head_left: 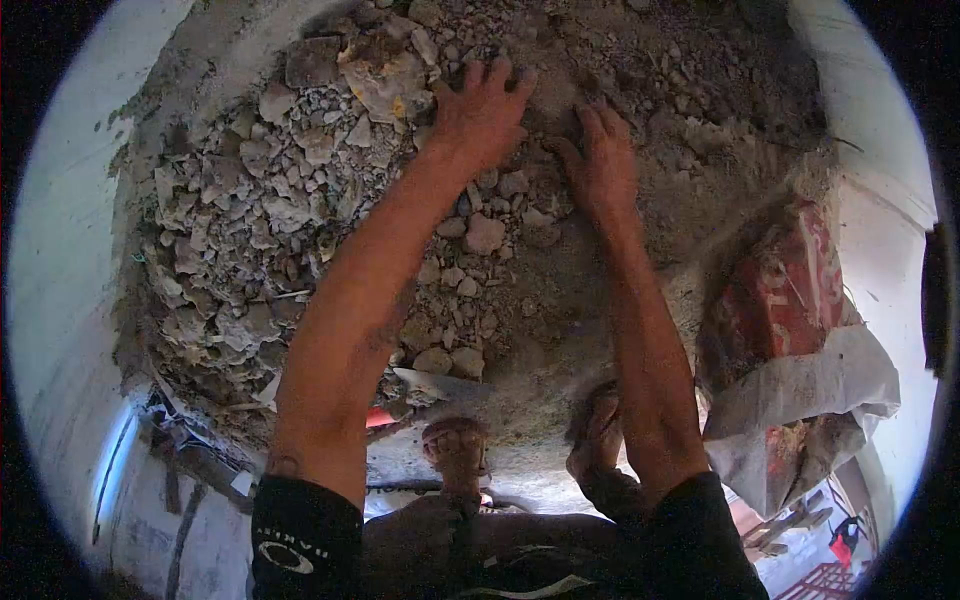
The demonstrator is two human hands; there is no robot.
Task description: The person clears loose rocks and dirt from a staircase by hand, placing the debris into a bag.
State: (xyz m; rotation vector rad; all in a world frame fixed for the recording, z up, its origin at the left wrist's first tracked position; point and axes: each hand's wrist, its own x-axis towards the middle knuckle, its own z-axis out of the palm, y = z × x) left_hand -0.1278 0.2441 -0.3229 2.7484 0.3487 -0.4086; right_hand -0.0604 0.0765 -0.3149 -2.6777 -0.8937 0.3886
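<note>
Black sleeves (308,515) frame our reach; we have the left hand (477,115) spread and the right hand (603,165) uncurled over the rubble (285,190), which lies beneath and between them; working it well calls for flat palms and fingers clear of jagged chunks (378,75).

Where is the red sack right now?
In the head view, the red sack is on the right side, between the right arm and the pale wall.

Grey-brown rubble (250,215), pale-lettered red sack (785,285) and white-printed black sleeve (312,530)
</note>
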